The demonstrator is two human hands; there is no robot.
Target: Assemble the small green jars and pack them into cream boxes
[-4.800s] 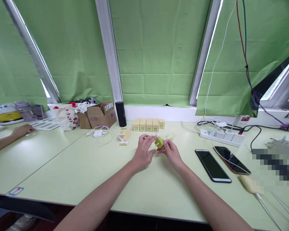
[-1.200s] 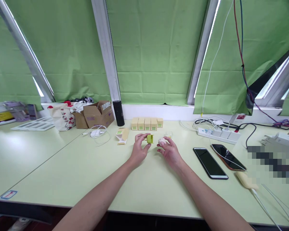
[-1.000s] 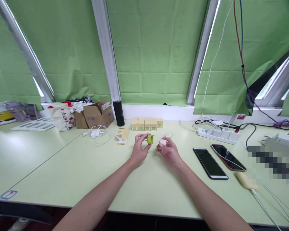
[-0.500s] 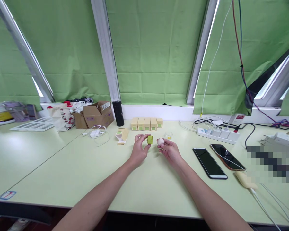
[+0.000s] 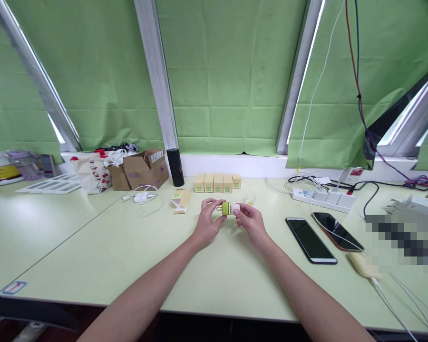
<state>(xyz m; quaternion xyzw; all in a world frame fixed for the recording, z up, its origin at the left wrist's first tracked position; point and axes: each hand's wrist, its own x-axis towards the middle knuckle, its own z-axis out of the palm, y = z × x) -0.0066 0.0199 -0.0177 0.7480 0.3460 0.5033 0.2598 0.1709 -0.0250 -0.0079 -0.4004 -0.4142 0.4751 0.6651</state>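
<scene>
My left hand (image 5: 207, 223) pinches a small green holder (image 5: 225, 208) with a loop on its left side, gripped between thumb and fingers. In the fingers of my right hand (image 5: 252, 223) is a small white rounded piece (image 5: 235, 209). The two parts meet end to end above the table, the white one against the green one's right side. How far one sits inside the other cannot be made out. Just behind my right hand stands a small clear container (image 5: 249, 199) with something yellow in it. An opened small carton (image 5: 180, 201) lies left of my left hand.
Several small tan boxes (image 5: 217, 183) stand in a row at the back. A black bottle (image 5: 175, 167), a cardboard box (image 5: 146, 169) and a white charger (image 5: 141, 196) are to the left. Two phones (image 5: 311, 240) and a power strip (image 5: 323, 200) with cables lie to the right.
My right hand has brought the white piece left until it meets the green holder. My left hand has shifted slightly right; the gap between the two parts is closed.
</scene>
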